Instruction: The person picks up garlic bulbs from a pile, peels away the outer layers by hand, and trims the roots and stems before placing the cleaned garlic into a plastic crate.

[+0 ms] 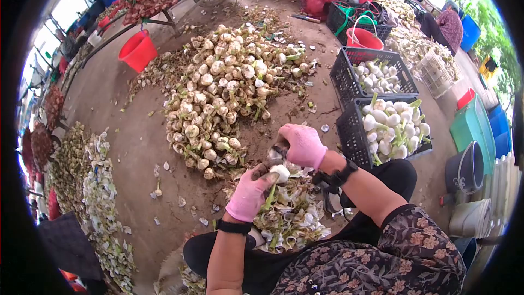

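Observation:
A white peeled bulb [280, 173] with a green stem is held in my left hand [252, 188], which wears a pink glove with dirty fingertips. Just above and to the right, my right hand [301, 145], also in a pink glove, is closed near the top of the bulb; what its fingers grip is too small to make out. Below the hands lies a heap of peeled skins and stalks [289, 216]. Beyond them spreads a large pile of unpeeled bulbs [218, 87]. Clean white bulbs [393, 125] fill a black crate at the right.
A second black crate [341, 76] of bulbs stands behind the first. A red bucket [137, 51] is at the upper left, another [364, 39] behind the crates. A grey bucket [464, 168] and green tub [475, 123] stand right. A person [448, 27] sits at the upper right.

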Available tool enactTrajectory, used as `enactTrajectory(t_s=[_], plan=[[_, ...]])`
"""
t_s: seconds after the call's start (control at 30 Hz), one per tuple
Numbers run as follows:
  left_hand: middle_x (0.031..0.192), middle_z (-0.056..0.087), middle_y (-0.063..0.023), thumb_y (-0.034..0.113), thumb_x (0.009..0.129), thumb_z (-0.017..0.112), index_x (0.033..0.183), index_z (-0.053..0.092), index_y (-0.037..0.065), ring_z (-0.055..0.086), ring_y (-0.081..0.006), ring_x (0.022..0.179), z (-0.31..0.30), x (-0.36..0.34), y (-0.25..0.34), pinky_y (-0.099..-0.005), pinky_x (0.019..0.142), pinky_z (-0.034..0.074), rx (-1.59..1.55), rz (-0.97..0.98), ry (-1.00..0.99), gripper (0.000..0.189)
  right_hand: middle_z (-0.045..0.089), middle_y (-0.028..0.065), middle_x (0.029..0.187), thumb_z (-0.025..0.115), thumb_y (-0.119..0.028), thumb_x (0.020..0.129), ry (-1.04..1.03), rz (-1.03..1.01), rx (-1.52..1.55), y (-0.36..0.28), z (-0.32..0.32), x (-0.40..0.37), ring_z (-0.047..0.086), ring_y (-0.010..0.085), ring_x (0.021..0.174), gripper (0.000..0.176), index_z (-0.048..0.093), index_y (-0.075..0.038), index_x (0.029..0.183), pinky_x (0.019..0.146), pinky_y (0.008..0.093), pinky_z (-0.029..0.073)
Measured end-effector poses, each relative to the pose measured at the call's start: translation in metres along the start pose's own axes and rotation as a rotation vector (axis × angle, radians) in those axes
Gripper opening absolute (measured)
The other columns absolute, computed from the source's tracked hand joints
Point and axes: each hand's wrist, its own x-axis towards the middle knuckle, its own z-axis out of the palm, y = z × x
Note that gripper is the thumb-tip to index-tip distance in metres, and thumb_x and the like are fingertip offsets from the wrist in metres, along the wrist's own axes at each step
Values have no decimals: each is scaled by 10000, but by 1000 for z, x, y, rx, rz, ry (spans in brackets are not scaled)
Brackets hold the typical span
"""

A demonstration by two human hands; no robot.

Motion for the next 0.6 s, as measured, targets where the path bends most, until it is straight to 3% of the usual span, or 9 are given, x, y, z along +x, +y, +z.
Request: enactTrajectory(t_s=[0.1, 0.13, 0.17, 0.27, 0.33, 0.37, 0.4, 0.43, 0.6], plan=[[1109, 610, -67, 6, 834, 654, 1257, 508, 1, 601, -153, 999, 2, -4, -2, -268, 880, 493, 24, 151, 15, 448, 625, 128, 903, 593, -133, 713, -26, 39, -79, 47, 31, -5, 612, 344, 879, 178, 633, -63, 872, 750, 420, 486], [1131, 601, -64, -36, 795, 670, 1272, 493, 2, 595, -156, 1007, -1, -3, -3, -274, 898, 484, 21, 216, 27, 510, 600, 136, 829, 582, -5, 698, 101, -44, -32, 47, 34, -13, 603, 337, 826, 243, 650, -42, 928, 763, 384, 486], [1131, 602, -62, -59, 775, 667, 1284, 477, 0, 593, -156, 1009, -2, -4, -2, -284, 908, 479, 87, 194, 104, 547, 600, 136, 829, 582, -5, 698, 84, -46, -28, 49, 36, -20, 603, 337, 826, 243, 650, -42, 928, 763, 384, 486], [1127, 607, -63, -71, 759, 665, 1271, 479, -2, 594, -154, 1011, -1, 2, -5, -287, 904, 479, 139, 286, 125, 549, 654, 133, 1018, 619, 48, 713, -72, 175, 659, 31, 12, -29, 631, 245, 950, 428, 633, -50, 1130, 874, 325, 482], [1102, 633, -80, 5, 718, 740, 1249, 506, -5, 608, -155, 991, 3, 5, -6, -300, 887, 487, 551, 418, 269, 581, 654, 138, 1048, 650, 6, 734, -86, 153, 783, 17, 8, -35, 629, 222, 967, 393, 636, -38, 1125, 875, 321, 481], [1102, 633, -80, 5, 718, 740, 1249, 506, -5, 608, -155, 991, 5, 7, -7, -300, 887, 487, 552, 417, 266, 581, 653, 143, 1079, 680, -36, 756, -105, 130, 905, 7, 6, -39, 628, 199, 983, 367, 639, -25, 1120, 876, 316, 480], [1090, 640, -90, 9, 698, 738, 1231, 514, -11, 614, -160, 983, 6, 9, -8, -300, 881, 487, 643, 424, 310, 579, 652, 144, 1060, 713, -108, 775, -116, 100, 799, -4, 4, -42, 633, 229, 970, 343, 653, -40, 1106, 861, 327, 484], [1078, 646, -101, 13, 679, 737, 1213, 522, -16, 620, -164, 974, 9, 9, -8, -300, 875, 486, 732, 429, 356, 577, 647, 137, 1006, 696, -55, 744, -52, -46, 558, -8, 3, -43, 635, 276, 933, 382, 659, -88, 1123, 837, 329, 493], [987, 677, -140, 93, 631, 757, 1164, 563, 5, 664, -205, 902, 17, 8, -3, -307, 829, 505, 995, 362, 428, 573, 603, 121, 893, 588, -23, 683, -24, -143, 217, -14, 1, -47, 611, 343, 843, 378, 685, -123, 1034, 745, 399, 503]])
